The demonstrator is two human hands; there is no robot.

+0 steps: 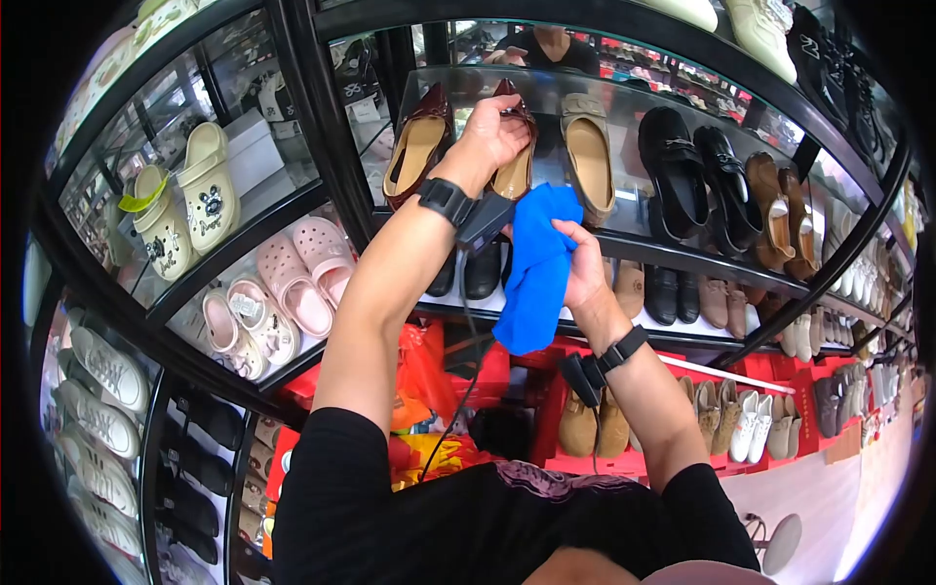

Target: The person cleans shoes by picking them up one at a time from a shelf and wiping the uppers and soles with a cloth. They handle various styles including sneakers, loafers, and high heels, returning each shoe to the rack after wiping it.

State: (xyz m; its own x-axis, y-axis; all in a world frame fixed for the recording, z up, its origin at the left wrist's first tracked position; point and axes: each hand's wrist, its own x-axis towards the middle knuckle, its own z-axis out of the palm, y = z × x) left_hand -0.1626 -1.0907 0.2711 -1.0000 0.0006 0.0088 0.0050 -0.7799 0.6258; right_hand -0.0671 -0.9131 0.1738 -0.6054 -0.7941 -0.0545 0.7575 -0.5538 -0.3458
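Observation:
On the glass shelf my left hand (495, 134) has its fingers closed round a dark red pointed shoe (514, 178) with a tan insole. The matching red shoe (419, 154) stands just left of it. A bright blue cloth (541, 268) hangs from my right hand (582, 265), whose fingers are closed on its right side, below the shelf edge. Right of the held shoe sits a beige shoe (589, 156) with a tan insole. Each wrist wears a black strap with a device and cable.
Black loafers (673, 171) and brown shoes (770, 210) stand farther right on the shelf. Pale clogs (210, 185) and pink clogs (297, 273) are at the left behind a black frame post (317, 117). Lower down are red-covered shelves (643, 458) with more shoes.

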